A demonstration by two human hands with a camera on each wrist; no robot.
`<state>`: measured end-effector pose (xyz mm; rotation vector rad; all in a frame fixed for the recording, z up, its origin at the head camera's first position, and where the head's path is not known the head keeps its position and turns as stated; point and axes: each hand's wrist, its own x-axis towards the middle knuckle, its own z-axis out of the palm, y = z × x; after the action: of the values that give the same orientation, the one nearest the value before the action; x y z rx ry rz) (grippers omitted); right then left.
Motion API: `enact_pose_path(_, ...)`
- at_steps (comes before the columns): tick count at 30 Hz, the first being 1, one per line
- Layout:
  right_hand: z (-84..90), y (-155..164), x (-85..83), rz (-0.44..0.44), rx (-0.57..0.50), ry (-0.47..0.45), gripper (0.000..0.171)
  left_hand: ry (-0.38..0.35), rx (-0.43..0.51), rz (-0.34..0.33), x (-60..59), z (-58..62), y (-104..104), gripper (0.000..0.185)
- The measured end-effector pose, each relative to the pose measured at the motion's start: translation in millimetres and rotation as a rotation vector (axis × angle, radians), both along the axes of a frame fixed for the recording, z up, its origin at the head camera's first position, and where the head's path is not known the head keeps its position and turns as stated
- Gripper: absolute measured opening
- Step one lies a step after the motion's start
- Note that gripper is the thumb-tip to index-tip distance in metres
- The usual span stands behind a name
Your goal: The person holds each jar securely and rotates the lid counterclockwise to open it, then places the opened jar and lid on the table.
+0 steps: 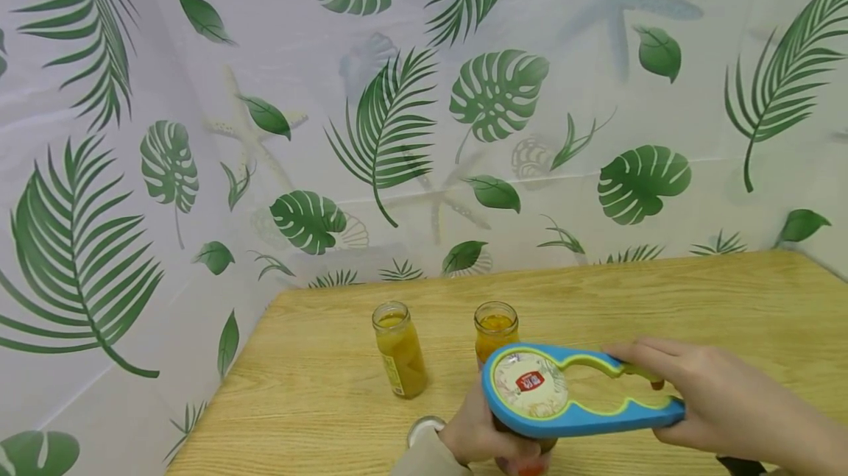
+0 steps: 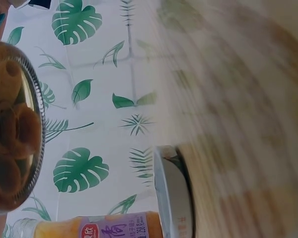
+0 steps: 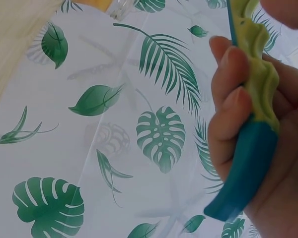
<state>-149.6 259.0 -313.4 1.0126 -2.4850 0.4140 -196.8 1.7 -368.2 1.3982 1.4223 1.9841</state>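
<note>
My right hand point(image 1: 722, 395) grips the handle end of a blue and lime-green jar opener point(image 1: 599, 423). The opener's wide round end sits around a cream-coloured lid point(image 1: 528, 382) with a red emblem. Under it, my left hand point(image 1: 482, 428) holds a glass jar, mostly hidden by the opener in the head view. In the left wrist view, the bottom of this jar point(image 2: 12, 129) shows brownish-orange pieces inside. The right wrist view shows my fingers point(image 3: 231, 109) curled around the opener's wavy-edged handle.
Two lidless glass jars stand on the wooden table point(image 1: 318, 402): one with yellow fruit point(image 1: 403, 358) at the left, one with orange fruit point(image 1: 495, 329) just behind the opener. A loose lid point(image 1: 424, 428) lies beside my left wrist. A leaf-patterned sheet point(image 1: 397, 240) hangs behind the table.
</note>
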Motion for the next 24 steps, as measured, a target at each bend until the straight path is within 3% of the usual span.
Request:
enact_pose_path(9,0.6,5,-1.1,0.022,0.04,0.015,0.077,-0.022,-0.06,-0.069,-2.2,-7.7,1,0.076)
enact_pose_path(18,2.1,9,-2.6,0.037,0.07,0.067,0.075,-0.024,-0.072,-0.159,7.0,6.6,2,0.07)
enact_pose_path(24,2.2,12,-2.5,0.012,0.107,0.045,0.072,-0.099,-0.112,-0.198,10.0,7.3,1,0.075)
